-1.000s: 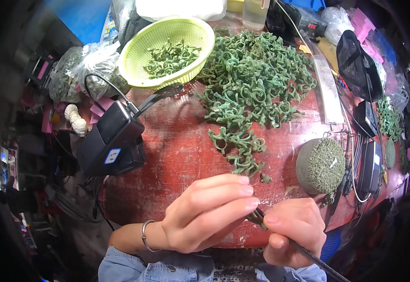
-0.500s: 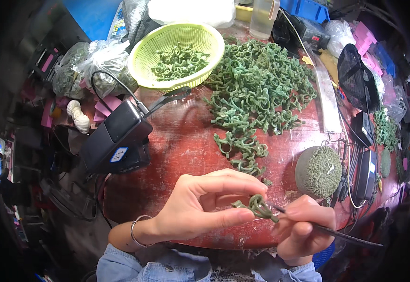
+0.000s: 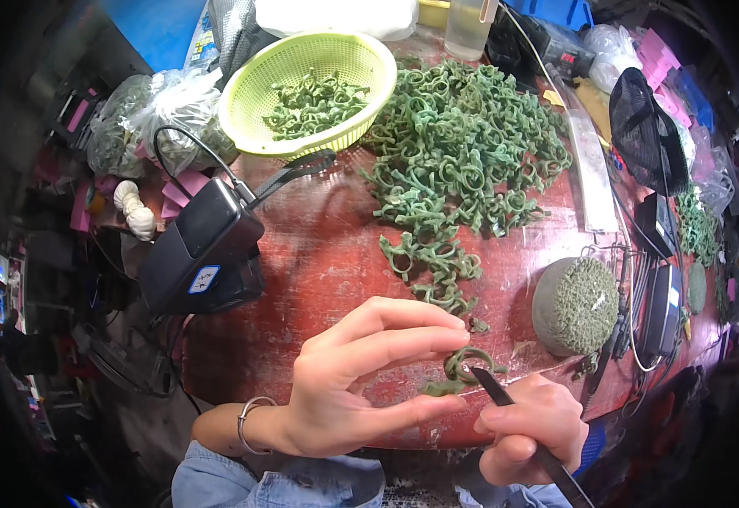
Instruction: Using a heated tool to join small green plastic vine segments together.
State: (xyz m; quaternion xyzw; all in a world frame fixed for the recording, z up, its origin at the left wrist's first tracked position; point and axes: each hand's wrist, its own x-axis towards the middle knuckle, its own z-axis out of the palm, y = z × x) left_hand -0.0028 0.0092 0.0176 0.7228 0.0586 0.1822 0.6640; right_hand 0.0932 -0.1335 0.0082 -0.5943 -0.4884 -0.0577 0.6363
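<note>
My left hand (image 3: 335, 385) pinches a small green ring (image 3: 450, 369), wax-like, between thumb and fingertips, above the table's near edge. In my right hand (image 3: 543, 419) is a dark, thin, flat-bladed carving tool (image 3: 495, 387), its handle slanting down to the right. The blade's tip lies at the ring's opening; whether it touches cannot be made out. Just beyond my fingers, a trail of similar green rings (image 3: 437, 264) leads back to a large heap (image 3: 471, 140).
A yellow-green colander (image 3: 244, 89) with more rings stands at the back left. Left of my hands sits a black box-shaped device (image 3: 204, 241) with a cable. A round block topped with green shavings (image 3: 585, 305) is on the red table (image 3: 318, 271) at right, beside wires and black adapters (image 3: 661, 309).
The ring has turned in my left fingers, so its loop now shows more openly. My right hand has swung the tool from nearly level to a steep slant. The view has shifted slightly.
</note>
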